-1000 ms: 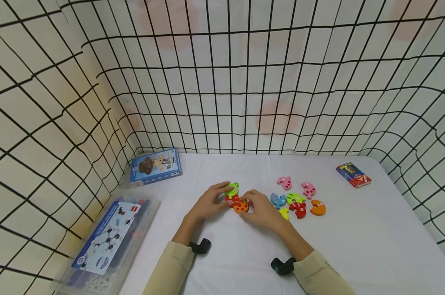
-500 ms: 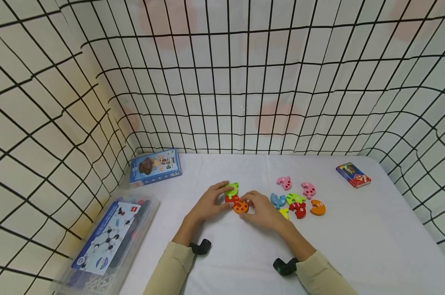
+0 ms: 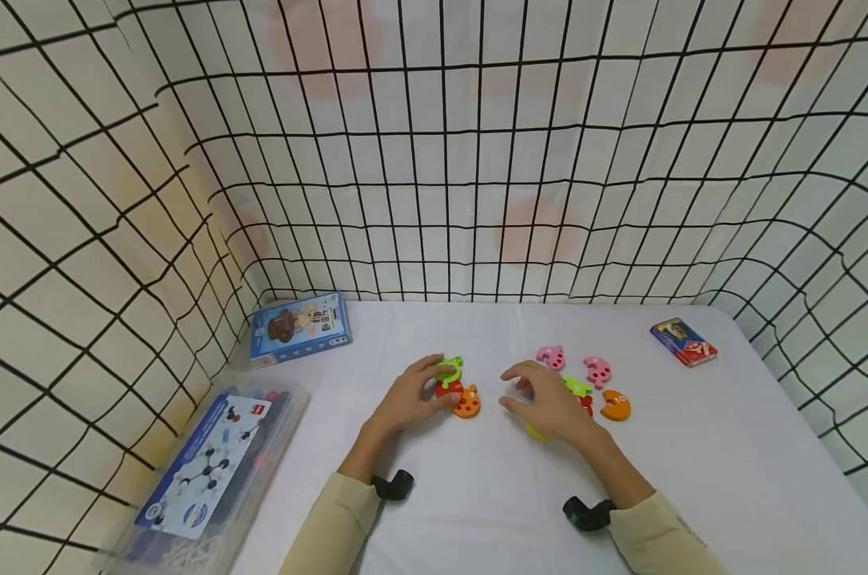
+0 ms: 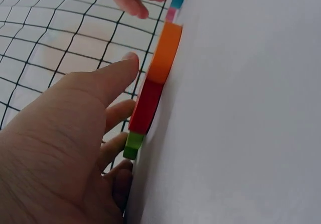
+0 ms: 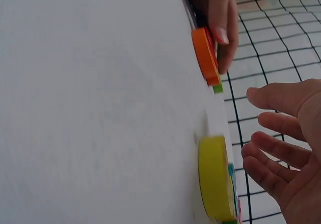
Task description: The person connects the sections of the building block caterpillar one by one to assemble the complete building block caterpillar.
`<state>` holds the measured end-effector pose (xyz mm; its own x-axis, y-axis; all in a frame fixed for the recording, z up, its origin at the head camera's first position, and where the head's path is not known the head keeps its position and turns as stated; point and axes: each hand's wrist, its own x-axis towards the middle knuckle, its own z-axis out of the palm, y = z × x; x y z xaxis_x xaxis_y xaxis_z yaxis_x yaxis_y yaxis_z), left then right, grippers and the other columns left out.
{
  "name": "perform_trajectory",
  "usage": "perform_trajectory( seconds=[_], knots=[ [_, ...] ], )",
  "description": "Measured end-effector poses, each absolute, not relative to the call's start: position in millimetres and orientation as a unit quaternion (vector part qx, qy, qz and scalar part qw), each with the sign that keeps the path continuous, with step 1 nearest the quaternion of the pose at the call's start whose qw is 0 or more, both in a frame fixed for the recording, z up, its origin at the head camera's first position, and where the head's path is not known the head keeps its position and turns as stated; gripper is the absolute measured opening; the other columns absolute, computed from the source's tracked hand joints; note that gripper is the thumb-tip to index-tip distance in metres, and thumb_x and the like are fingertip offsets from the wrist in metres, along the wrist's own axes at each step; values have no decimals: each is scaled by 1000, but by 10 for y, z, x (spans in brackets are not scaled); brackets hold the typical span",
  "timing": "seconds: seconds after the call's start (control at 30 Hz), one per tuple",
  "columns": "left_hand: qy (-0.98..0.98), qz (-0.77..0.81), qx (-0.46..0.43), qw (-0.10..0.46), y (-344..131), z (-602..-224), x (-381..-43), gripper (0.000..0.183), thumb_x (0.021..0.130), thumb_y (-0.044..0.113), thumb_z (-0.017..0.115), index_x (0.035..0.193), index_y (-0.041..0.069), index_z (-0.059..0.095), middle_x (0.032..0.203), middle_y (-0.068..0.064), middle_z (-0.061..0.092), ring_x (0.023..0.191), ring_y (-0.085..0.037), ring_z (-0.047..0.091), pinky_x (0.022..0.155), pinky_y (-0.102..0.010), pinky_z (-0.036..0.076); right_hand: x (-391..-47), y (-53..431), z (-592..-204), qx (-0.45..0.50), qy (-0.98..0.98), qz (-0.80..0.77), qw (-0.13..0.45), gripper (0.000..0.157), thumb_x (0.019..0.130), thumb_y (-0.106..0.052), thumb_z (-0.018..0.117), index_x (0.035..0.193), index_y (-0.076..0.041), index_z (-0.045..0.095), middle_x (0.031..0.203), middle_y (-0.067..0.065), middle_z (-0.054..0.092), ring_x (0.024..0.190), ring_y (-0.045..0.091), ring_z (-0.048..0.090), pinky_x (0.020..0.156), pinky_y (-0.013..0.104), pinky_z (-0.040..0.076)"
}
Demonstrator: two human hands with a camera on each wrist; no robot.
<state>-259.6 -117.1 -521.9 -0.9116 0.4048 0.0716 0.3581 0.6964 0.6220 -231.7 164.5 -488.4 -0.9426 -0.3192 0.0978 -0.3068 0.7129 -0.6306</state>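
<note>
My left hand point(image 3: 408, 397) rests at a joined group of flat animal-shaped pieces, its fingers over the green piece point(image 3: 453, 370) and its thumb near the red piece point(image 3: 445, 389). An orange spotted piece point(image 3: 466, 402) adjoins the red one. In the left wrist view the orange piece point(image 4: 165, 53), red piece point(image 4: 146, 106) and green piece point(image 4: 133, 144) form a row on edge-on view. My right hand point(image 3: 552, 402) holds nothing, with fingers apart and bent a little, over the near side of the loose pieces. It partly hides a yellow piece point(image 3: 537, 433), seen clearly in the right wrist view.
Two pink pieces point(image 3: 597, 371), an orange numbered piece point(image 3: 616, 406) and a green piece point(image 3: 579, 387) lie to the right. A blue box point(image 3: 300, 327) stands back left, a clear plastic case point(image 3: 279, 447) front left, a small card box point(image 3: 683, 342) back right. Black netting surrounds the table.
My right hand has let go of the orange spotted piece and moved right, over the loose pieces. My left hand has stayed almost in place at the joined pieces.
</note>
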Motion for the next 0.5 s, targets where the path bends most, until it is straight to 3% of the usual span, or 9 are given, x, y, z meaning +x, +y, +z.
perform_trajectory(
  seconds=[0.23, 0.5],
  knots=[
    [926, 315, 206, 23, -1186, -5252, -2602, 56, 92, 51, 71, 142, 29, 60, 163, -1, 42, 152, -30, 38, 121, -59, 34, -2325, 1889, -4856, -150, 933, -327, -8, 37, 92, -28, 78, 124, -11, 70, 107, 7, 69, 94, 23, 60, 82, 36, 56],
    [918, 330, 216, 30, -1186, -5256, -2596, 56, 93, 46, 71, 145, 27, 58, 164, -2, 40, 153, -31, 35, 122, -60, 31, -2315, 2107, -4879, -112, 942, -315, -14, 40, 90, -27, 80, 124, -7, 70, 107, 10, 68, 94, 23, 57, 75, 30, 51]
  ],
)
